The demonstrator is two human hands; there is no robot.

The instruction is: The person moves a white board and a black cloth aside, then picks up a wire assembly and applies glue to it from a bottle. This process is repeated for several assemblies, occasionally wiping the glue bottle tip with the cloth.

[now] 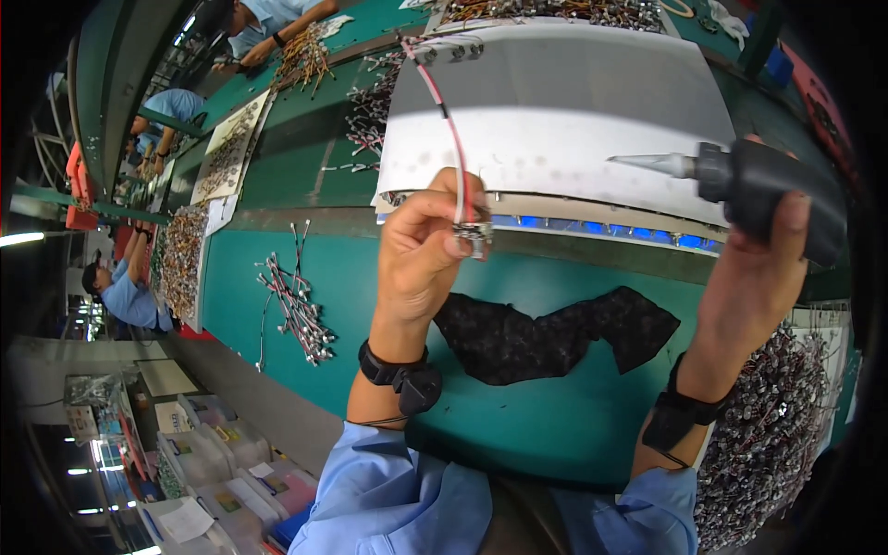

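So in the head view, the left hand [416, 252] has a small metal part [474, 237] pinched between thumb and fingers, held up over the middle of the green counter [546, 437], with its red and white wires [451, 127] sticking up toward the far side. The right hand [751, 289] is wrapped around a dark bottle [779, 191], its clear pointy nozzle [651, 165] aimed left, well apart from the part. There's a black cloth [509, 340] lying between the forearms, a loose bunch of wired parts [298, 312] on the left, and a big heap of them [763, 449] near right.
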